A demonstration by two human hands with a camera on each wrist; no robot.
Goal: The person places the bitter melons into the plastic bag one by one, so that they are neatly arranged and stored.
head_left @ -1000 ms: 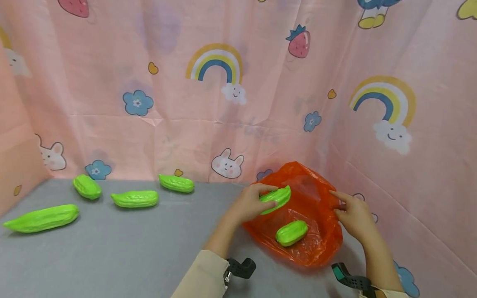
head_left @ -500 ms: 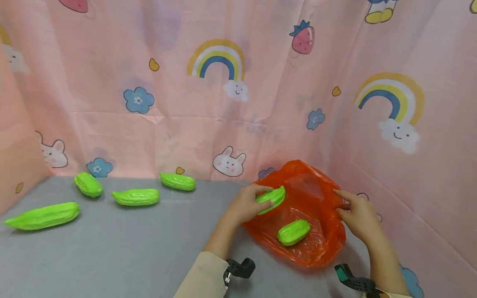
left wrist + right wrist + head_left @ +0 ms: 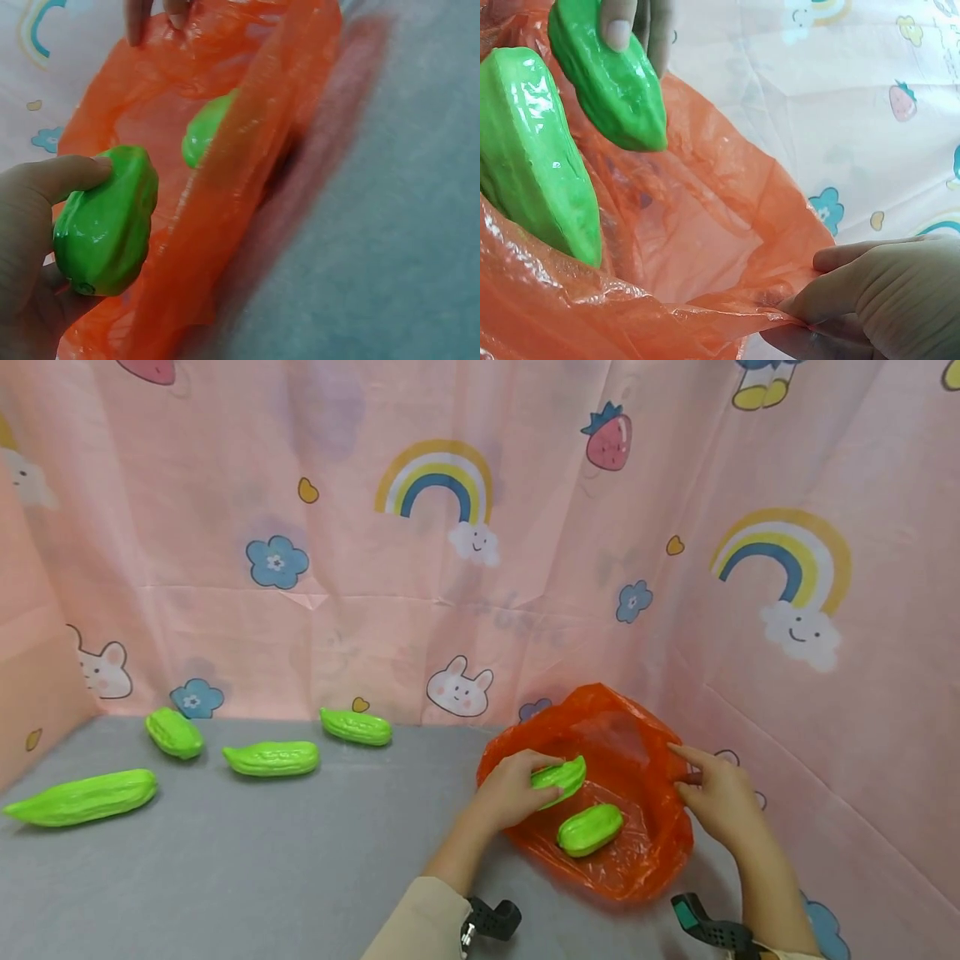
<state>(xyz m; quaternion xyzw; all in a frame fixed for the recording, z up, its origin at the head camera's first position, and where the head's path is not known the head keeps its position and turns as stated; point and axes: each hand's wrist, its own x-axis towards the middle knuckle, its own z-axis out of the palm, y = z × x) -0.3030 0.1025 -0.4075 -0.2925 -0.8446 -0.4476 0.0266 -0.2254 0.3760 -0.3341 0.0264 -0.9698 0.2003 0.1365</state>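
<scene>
My left hand (image 3: 512, 793) grips a bright green bitter melon (image 3: 564, 779) between thumb and fingers, inside the mouth of an orange-red plastic bag (image 3: 517, 742). In the left wrist view the held bitter melon (image 3: 109, 225) points its blunt end at the camera. A second bitter melon (image 3: 590, 830) lies in the bag, close below the held one. At the bag's right rim my right hand (image 3: 718, 797) pinches the plastic. The right wrist view shows the thumb and fingers of this right hand (image 3: 885, 300) nipping the film's edge, with the mouth spread wide.
On the grey table (image 3: 247, 868), several more bitter melons lie to the left: a long one (image 3: 82, 797), a short one (image 3: 174, 732), and others (image 3: 272, 758) near the back. A pink patterned curtain (image 3: 337, 635) stands behind and on both sides.
The left hand has lowered and shifted right with its bitter melon, further into the bag's mouth. The right hand keeps its hold on the rim.
</scene>
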